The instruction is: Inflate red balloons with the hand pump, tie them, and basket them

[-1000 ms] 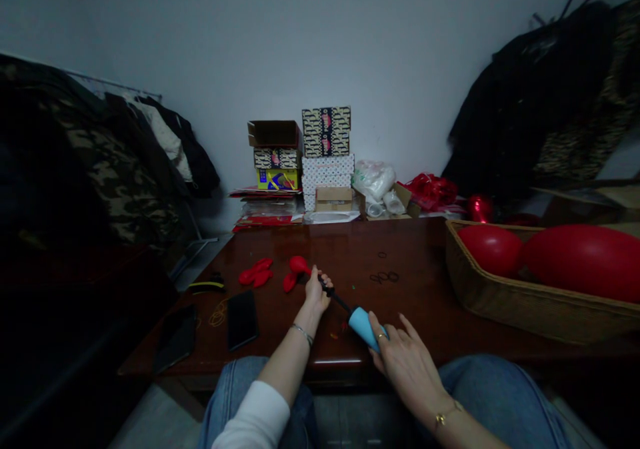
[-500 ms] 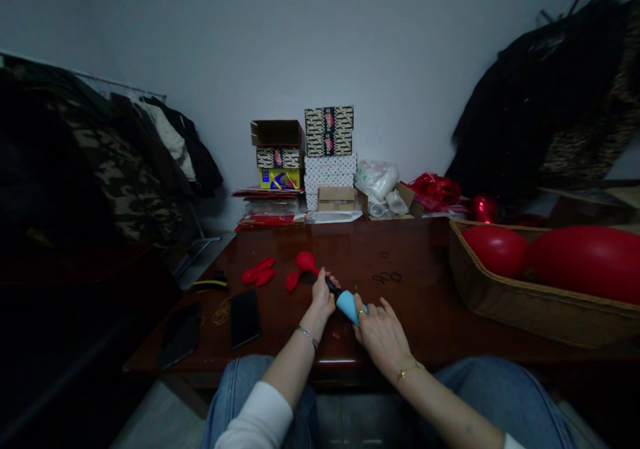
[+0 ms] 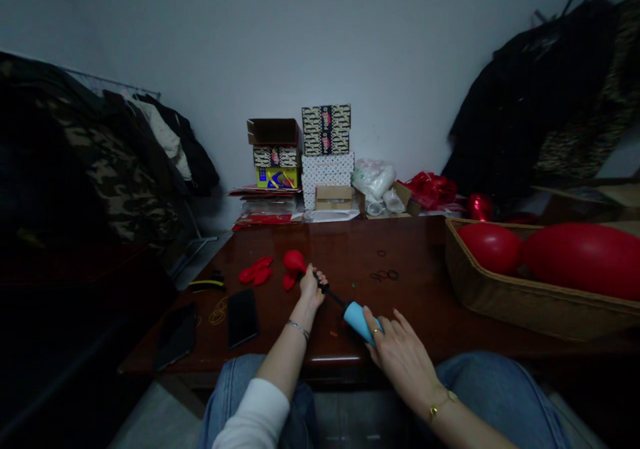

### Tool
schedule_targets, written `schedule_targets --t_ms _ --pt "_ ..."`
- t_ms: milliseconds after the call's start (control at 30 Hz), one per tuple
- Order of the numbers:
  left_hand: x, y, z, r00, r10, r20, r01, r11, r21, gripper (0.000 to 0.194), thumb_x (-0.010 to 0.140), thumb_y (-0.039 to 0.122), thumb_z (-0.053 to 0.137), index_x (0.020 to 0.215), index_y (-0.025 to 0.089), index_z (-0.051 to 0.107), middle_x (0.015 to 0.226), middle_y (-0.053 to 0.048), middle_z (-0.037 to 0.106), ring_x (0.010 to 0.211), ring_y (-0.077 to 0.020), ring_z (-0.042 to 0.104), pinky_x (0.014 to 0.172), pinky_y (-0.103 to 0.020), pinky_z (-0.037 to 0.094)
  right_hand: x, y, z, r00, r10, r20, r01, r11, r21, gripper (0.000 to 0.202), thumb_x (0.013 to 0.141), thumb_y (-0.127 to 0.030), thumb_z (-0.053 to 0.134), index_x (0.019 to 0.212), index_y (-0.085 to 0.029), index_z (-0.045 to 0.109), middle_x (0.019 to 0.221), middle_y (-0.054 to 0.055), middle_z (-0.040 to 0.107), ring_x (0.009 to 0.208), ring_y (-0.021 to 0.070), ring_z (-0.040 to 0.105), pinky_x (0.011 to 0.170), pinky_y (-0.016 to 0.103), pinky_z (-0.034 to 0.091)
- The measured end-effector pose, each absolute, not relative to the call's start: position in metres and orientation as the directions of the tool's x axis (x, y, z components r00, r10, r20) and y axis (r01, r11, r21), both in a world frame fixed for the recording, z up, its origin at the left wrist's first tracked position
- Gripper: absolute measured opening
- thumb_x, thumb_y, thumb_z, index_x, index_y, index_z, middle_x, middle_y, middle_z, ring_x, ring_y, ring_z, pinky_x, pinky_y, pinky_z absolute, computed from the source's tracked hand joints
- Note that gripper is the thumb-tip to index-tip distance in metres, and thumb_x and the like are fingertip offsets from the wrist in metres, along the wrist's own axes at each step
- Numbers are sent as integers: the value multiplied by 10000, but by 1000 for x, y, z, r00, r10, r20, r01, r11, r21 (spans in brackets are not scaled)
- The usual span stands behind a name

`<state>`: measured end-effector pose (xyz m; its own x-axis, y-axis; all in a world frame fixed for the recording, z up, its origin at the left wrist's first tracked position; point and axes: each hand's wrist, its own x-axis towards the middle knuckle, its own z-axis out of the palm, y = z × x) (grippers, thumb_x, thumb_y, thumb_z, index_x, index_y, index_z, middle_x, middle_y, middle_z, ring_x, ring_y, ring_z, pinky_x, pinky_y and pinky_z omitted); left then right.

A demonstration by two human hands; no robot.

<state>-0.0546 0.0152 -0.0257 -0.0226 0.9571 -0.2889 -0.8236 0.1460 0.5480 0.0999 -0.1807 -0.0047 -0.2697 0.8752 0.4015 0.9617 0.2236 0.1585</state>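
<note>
A light-blue balloon pump (image 3: 361, 322) with a black rod slants over the table's front half. My left hand (image 3: 312, 289) is wrapped round its black front end, where the neck of a small, slightly swollen red balloon (image 3: 294, 261) meets it. Which of the two the fingers press on is partly hidden. My right hand (image 3: 400, 349) grips the blue body at its rear, some fingers stretched along it. Between both hands a length of black rod is exposed. Limp red balloons (image 3: 256, 271) lie left of the left hand.
A wicker basket (image 3: 510, 302) with large inflated red balloons (image 3: 585, 260) stands at the right. Dark rings (image 3: 385, 276) lie mid-table. A phone-like black slab (image 3: 243, 318) and yellow bands (image 3: 219, 311) are at the left. Stacked boxes (image 3: 327, 169) line the back.
My right hand has drawn the blue body back toward me and to the right, exposing more rod. My left hand and the balloon on the pump have shifted slightly left.
</note>
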Motion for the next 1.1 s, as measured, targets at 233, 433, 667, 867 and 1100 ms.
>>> schedule_targets --t_ms 233,433,667,867,1100 --pt "-52 15 -27 26 955 -296 -835 184 519 284 856 344 541 681 175 395 518 69 340 374 -29 310 344 -125 239 108 -193 -4 -257 891 374 965 214 154 547 814 -240 553 1329 -121 412 899 69 626 834 195 572 1025 420 290" --pt "-45 10 -26 52 959 -278 -852 187 489 277 865 318 532 673 175 393 509 72 333 370 -28 307 348 -128 245 100 -180 4 -221 921 321 973 186 136 527 827 -249 524 1329 -126 421 845 67 621 823 196 573 992 399 309" --pt "-33 -1 -26 50 944 -326 -803 232 549 255 878 254 504 658 166 409 492 61 372 375 -36 347 377 -141 303 73 -148 9 -176 941 288 980 142 137 511 843 -225 474 1338 -113 413 861 108 637 832 210 585 928 384 333" --pt "-30 -2 -29 65 937 -343 -751 272 602 259 879 261 494 653 167 407 477 59 378 369 -41 346 380 -150 309 60 -140 2 -124 950 287 990 99 100 485 844 -203 452 1322 -118 433 872 121 640 816 207 595 901 386 335" --pt "-28 0 -32 83 938 -338 -741 285 608 253 881 302 490 682 171 405 498 64 366 353 -35 317 345 -145 242 67 -156 -1 -128 950 284 992 115 60 531 821 -271 525 1320 -117 429 867 108 632 829 212 589 904 385 336"
